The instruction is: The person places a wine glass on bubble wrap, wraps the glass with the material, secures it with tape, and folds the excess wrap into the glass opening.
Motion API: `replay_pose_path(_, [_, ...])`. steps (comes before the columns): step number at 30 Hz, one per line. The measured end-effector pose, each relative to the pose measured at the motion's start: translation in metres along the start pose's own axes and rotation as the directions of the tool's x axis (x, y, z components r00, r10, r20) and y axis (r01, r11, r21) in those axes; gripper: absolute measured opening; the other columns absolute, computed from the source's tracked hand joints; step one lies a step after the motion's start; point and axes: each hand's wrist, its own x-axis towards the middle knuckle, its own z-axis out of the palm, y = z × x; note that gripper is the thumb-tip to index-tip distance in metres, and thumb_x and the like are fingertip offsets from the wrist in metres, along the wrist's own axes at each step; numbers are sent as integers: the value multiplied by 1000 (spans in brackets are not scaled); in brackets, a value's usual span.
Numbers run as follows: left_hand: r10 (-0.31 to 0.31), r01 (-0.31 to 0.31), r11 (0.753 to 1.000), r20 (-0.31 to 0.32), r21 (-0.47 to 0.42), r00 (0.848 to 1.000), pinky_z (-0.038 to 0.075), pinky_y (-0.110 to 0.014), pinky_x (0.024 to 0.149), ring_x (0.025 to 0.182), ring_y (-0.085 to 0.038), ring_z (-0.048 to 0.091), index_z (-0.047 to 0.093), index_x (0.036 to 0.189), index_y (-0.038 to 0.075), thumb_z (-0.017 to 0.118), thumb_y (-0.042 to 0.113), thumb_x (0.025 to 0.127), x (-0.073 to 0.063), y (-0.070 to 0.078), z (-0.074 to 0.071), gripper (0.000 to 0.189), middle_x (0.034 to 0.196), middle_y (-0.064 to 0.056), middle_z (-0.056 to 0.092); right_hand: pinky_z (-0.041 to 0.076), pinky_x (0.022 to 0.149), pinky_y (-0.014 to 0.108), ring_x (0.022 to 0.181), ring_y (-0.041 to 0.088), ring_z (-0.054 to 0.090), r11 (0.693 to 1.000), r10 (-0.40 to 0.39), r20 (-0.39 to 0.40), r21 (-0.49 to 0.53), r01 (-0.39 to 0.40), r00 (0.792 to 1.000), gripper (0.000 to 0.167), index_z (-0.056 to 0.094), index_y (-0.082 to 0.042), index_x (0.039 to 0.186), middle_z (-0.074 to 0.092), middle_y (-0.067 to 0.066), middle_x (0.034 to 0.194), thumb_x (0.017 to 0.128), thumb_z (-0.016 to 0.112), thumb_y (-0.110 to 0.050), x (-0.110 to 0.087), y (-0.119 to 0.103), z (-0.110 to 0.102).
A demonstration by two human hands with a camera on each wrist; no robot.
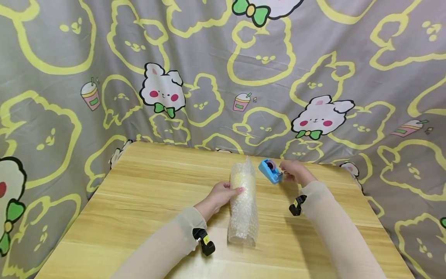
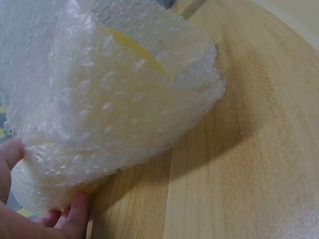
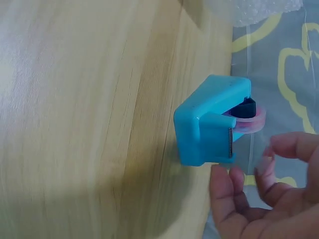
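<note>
A roll of clear bubble wrap [image 1: 244,217] lies lengthwise on the table, wrapped round something pale yellow whose curved yellow edge [image 2: 132,46] shows at one open end. My left hand [image 1: 220,195] grips it from the left side, thumb on top and fingers against its lower side. Just right of the wrap's far end stands a blue tape dispenser [image 3: 192,134] with a pink-cored roll of tape [image 3: 256,121] and a toothed cutter. Beside that cutter is my right hand [image 1: 294,172], thumb and forefinger close together. I cannot tell whether tape is between them.
The wooden table [image 1: 156,170] reaches back to a grey curtain [image 1: 209,58] printed with yellow outlines and white rabbits. That curtain also hangs along both sides. A small black camera is strapped to each sleeved wrist.
</note>
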Motion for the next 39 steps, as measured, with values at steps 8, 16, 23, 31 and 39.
replay_pose_path(8, [1,-1,1000,7,3,1000,55,-38,90,102,-25,63,57,126,-8,80,31,87,0,0,1,60,117,-16,63,59,77,36,69,18,61,999,48,52,-21,-47,997,34,54,11,115,59,12,84,98,56,-19,-5,6,-7])
replay_pose_path(16, [-1,1,1000,-5,28,1000,54,-40,91,104,-27,62,56,126,-9,79,31,88,0,1,1,61,120,-17,61,57,87,37,80,18,62,986,50,125,152,-69,991,27,50,11,117,60,14,92,100,51,-10,-6,12,-10])
replay_pose_path(23, [-10,10,999,-11,35,1000,54,-39,90,105,-27,62,55,127,-8,79,33,88,1,0,2,61,121,-17,60,59,79,29,74,15,67,959,48,173,266,-93,984,21,54,9,109,66,9,83,102,47,-9,0,24,-12])
replay_pose_path(31, [-14,15,1000,-13,26,1000,54,-39,91,105,-27,62,55,128,-8,79,32,88,-1,2,2,62,122,-17,60,59,80,28,75,14,68,913,12,185,399,-86,983,21,50,10,118,67,9,83,102,46,-2,-1,34,-8])
replay_pose_path(39, [-7,7,1000,-10,20,1000,54,-38,90,105,-27,61,55,127,-9,78,33,88,-1,1,2,62,121,-17,60,58,82,29,76,15,67,855,-23,206,510,-87,978,10,51,6,105,67,8,82,101,43,1,2,48,-5])
